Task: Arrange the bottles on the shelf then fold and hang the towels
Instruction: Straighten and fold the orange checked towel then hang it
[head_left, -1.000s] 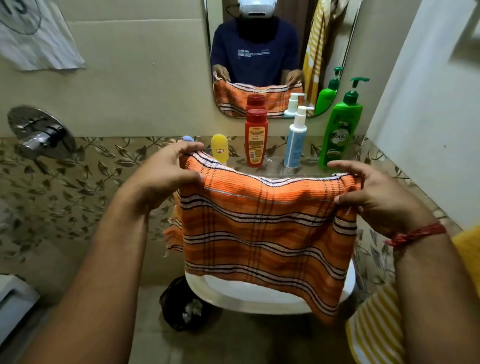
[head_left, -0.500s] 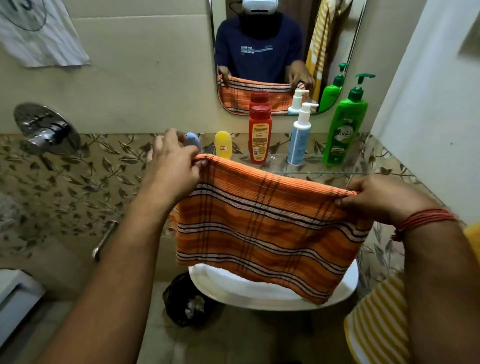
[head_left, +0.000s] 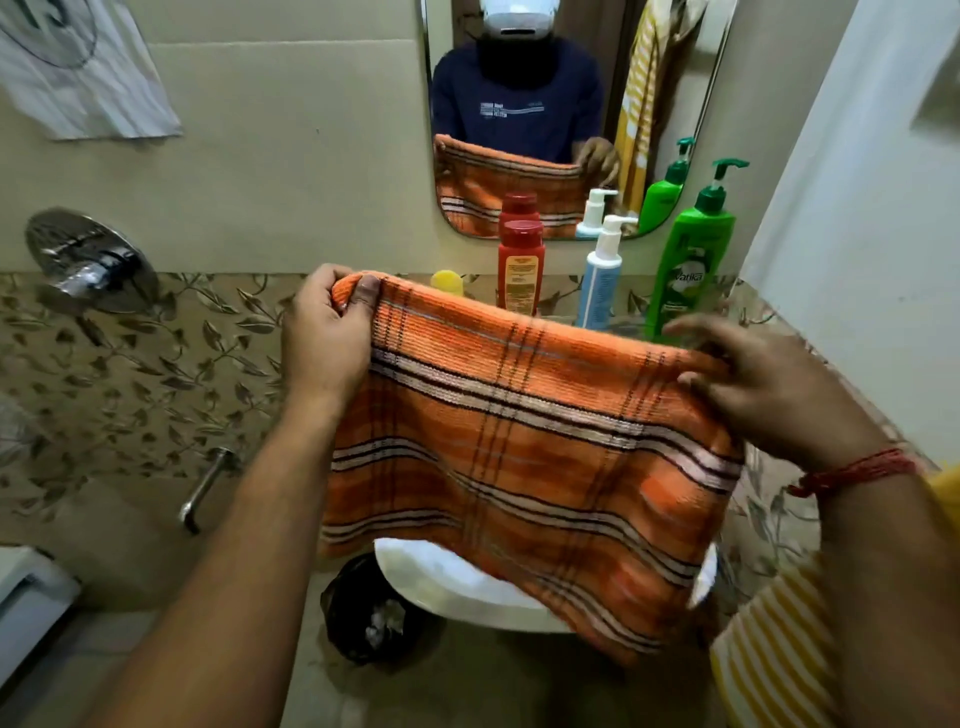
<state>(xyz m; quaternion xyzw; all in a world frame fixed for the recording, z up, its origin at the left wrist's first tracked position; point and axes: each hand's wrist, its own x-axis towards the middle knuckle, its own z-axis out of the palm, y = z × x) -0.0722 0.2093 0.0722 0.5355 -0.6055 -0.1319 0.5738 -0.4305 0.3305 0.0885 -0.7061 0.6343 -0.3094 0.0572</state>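
Bathroom, oval wall mirror (head_left: 524, 104): below it, orange striped cotton towel (head_left: 519, 441) hangs folded. Your left hand (head_left: 327, 338) pinches one corner; right hand (head_left: 769, 384), blurred, fingers spread at the other. Match edges level before folding.

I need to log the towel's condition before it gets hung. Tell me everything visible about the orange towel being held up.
The orange towel is a ribbed, woven-looking cloth crossed by white and dark stripes in a plaid pattern. It hangs spread out in the air in front of the shelf bottles, with its top edge sloping down to the right and its lower right corner hanging lowest. The left hand pinches its top left corner. The right hand, blurred, holds its top right edge. Its lower part hangs in front of the white basin.
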